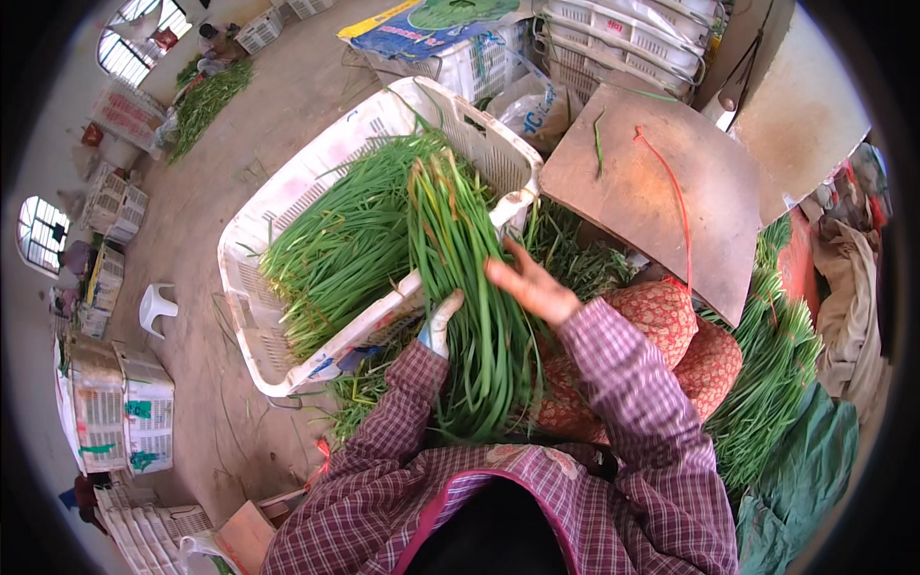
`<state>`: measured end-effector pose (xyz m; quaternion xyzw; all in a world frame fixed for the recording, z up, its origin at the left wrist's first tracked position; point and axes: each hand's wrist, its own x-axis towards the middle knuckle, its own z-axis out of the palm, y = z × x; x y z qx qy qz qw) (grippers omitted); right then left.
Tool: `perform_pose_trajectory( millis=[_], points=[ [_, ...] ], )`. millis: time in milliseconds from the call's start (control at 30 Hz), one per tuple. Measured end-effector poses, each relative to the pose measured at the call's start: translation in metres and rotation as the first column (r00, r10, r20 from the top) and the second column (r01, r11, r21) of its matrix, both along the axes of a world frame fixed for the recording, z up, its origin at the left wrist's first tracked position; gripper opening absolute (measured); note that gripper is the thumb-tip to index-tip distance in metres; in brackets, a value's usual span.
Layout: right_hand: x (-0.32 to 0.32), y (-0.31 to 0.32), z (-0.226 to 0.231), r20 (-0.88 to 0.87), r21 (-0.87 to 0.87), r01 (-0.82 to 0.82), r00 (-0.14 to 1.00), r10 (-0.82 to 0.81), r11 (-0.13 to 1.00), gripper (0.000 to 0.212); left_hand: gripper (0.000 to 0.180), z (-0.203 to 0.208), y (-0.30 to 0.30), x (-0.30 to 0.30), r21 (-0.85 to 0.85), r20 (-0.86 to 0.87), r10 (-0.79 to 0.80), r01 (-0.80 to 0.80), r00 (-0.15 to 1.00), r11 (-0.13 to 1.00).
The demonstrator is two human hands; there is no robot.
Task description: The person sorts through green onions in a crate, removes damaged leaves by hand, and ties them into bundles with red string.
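Note:
A loose bunch of long green chives (479,278) hangs over the near rim of a white plastic crate (251,331), its yellowed ends pointing away from me. My left hand (444,324), with something white over its fingers, grips the bunch from the left side; most of those fingers are hidden behind the leaves. On the right side of the bunch, my right hand (533,289) is open, fingers stretched toward the leaves; I cannot tell if they touch. Inside the crate lies a thick layer of chives (350,235).
A brown board (661,182) with a red string (678,196) stands at the right. Beyond it more chives (767,383) lie beside a green cloth (805,470). Stacked white crates (618,43) are at the back. A white stool (156,309) stands left; people work farther off.

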<state>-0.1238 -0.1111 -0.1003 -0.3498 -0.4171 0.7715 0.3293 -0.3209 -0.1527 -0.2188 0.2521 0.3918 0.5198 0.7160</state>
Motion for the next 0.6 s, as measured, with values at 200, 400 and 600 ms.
perform_pose_trajectory(
  millis=[200,400,600],
  points=[
    [0.003,-0.062,-0.004,0.898,0.278,-0.431,0.434,-0.073,0.859,0.11,0.086,0.038,0.007,0.024,0.069,0.471,-0.16,0.145,0.867,0.987],
    [-0.026,-0.078,-0.017,0.864,0.481,-0.589,0.194,-0.464,0.649,0.091,0.075,0.051,0.025,0.03,0.277,0.37,-0.553,0.48,0.746,0.832],
    [-0.021,-0.084,0.011,0.803,0.569,-0.611,0.267,-0.533,0.55,0.087,0.049,0.099,0.021,0.008,0.23,-0.117,-0.35,0.369,0.929,0.901]
  ],
)
